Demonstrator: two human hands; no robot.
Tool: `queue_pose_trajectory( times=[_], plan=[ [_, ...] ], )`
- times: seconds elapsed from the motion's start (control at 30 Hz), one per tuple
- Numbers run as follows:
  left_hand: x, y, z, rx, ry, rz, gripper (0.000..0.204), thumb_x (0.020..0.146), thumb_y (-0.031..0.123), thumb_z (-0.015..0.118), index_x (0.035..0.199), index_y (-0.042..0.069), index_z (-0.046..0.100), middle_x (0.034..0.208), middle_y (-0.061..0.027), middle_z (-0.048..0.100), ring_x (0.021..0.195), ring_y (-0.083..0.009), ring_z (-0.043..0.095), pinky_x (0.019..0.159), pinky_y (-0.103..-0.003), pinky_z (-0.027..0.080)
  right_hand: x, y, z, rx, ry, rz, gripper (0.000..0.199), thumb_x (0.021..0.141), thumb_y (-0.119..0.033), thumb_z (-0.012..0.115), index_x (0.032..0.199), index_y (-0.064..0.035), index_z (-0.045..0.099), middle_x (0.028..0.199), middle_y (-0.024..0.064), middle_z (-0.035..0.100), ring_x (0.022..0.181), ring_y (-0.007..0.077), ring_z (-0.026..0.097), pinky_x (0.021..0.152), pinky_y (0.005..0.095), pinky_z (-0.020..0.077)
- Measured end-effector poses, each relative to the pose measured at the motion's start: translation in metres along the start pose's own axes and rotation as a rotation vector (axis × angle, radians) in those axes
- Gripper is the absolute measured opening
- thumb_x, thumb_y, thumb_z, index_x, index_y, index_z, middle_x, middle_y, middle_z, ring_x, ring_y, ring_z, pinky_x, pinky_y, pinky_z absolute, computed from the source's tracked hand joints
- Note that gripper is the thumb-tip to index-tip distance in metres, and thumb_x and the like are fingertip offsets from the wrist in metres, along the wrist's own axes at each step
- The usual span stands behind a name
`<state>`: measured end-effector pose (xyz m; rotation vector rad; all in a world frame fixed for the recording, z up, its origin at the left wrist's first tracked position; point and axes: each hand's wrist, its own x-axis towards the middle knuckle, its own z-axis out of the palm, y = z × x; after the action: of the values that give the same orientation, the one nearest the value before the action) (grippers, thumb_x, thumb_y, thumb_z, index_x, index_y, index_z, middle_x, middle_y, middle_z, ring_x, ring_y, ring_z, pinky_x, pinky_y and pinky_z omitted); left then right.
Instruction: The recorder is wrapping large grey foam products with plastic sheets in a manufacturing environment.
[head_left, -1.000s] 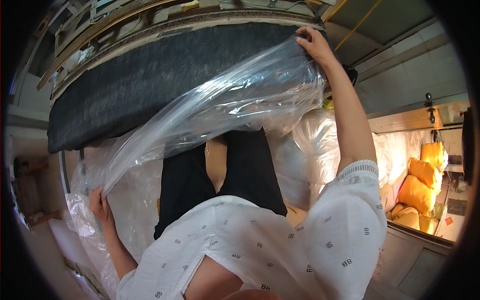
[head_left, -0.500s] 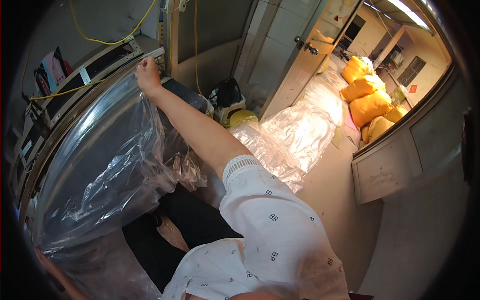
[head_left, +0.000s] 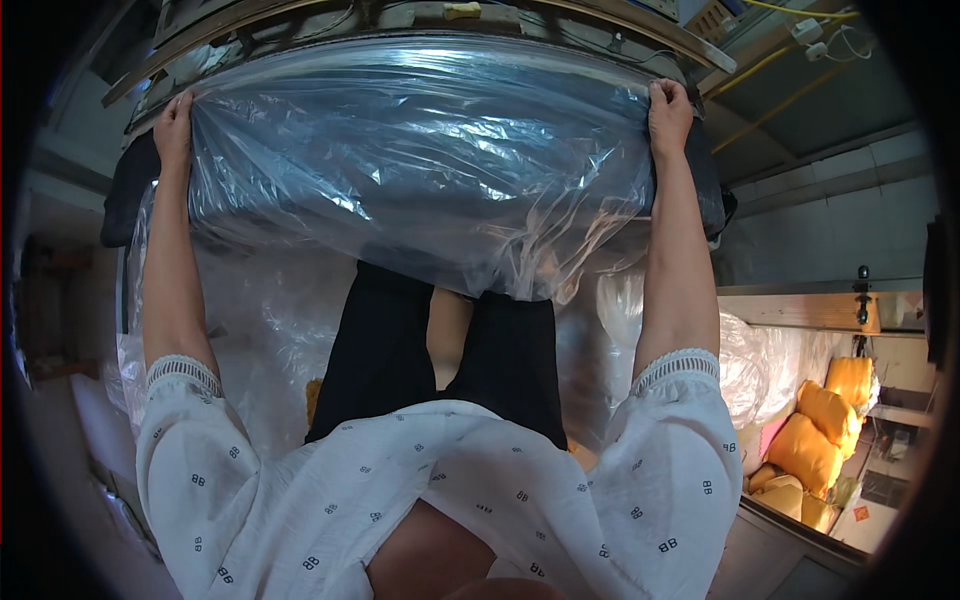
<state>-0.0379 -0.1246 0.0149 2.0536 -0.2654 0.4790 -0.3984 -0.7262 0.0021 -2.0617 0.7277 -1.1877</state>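
Observation:
A wide sheet of clear plastic film (head_left: 420,150) is stretched between my two hands, over the dark front of a long bench-like machine (head_left: 390,18). My left hand (head_left: 174,130) pinches the film's upper left corner. At the upper right corner my right hand (head_left: 669,117) grips it with closed fingers. Both arms reach forward, well apart. The film's lower part hangs in loose creases toward my knees, bunched most on the right. Whether the film is one layer or a bag, I cannot tell.
More clear film (head_left: 290,300) lies around my legs. On the right, a wooden door (head_left: 800,305) stands by a doorway, with film and yellow sacks (head_left: 805,440) beyond it. Yellow cables (head_left: 760,70) run at the upper right. A small yellow block (head_left: 462,11) sits on the machine.
My view has swung left to face the machine squarely. The film is now spread straight across in front of me, and both hands show fully at its upper corners.

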Motion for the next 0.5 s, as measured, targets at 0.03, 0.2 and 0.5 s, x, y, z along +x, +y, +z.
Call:
queue_pose_trajectory(
  times=[0.03,0.2,0.5],
  plan=[
    [0.003,0.000,0.005,-0.017,0.010,-0.013,0.039,0.083,0.037,0.060,0.106,0.006,0.065,0.098,-0.0057,0.066,0.090,-0.0128,0.059,0.082,-0.024,0.041,0.004,0.002,0.000,-0.021,-0.010,0.019,0.018,0.082,-0.020,0.060,0.089,-0.0023,0.061,0.083,0.0089,0.063,0.075,0.0179,0.058,0.072,0.0290,0.0446],
    [0.018,0.007,0.027,0.039,-0.042,0.041,0.040,0.081,0.040,0.062,0.105,0.007,0.066,0.096,-0.0055,0.066,0.087,-0.0127,0.059,0.080,-0.024,0.041,0.021,0.008,-0.001,-0.133,0.019,0.013,0.025,0.079,-0.024,0.062,0.090,-0.0024,0.063,0.081,0.0096,0.064,0.075,0.0210,0.059,0.073,0.0301,0.0452],
    [0.044,-0.017,0.032,0.112,-0.002,0.038,0.040,0.071,0.042,0.070,0.086,0.006,0.064,0.078,-0.0045,0.061,0.075,-0.0130,0.055,0.073,-0.025,0.042,0.029,0.010,0.000,-0.327,0.242,-0.063,0.032,0.072,-0.023,0.067,0.086,0.0007,0.051,0.085,0.0149,0.052,0.082,0.0290,0.051,0.076,0.0364,0.0410]
  ],
)
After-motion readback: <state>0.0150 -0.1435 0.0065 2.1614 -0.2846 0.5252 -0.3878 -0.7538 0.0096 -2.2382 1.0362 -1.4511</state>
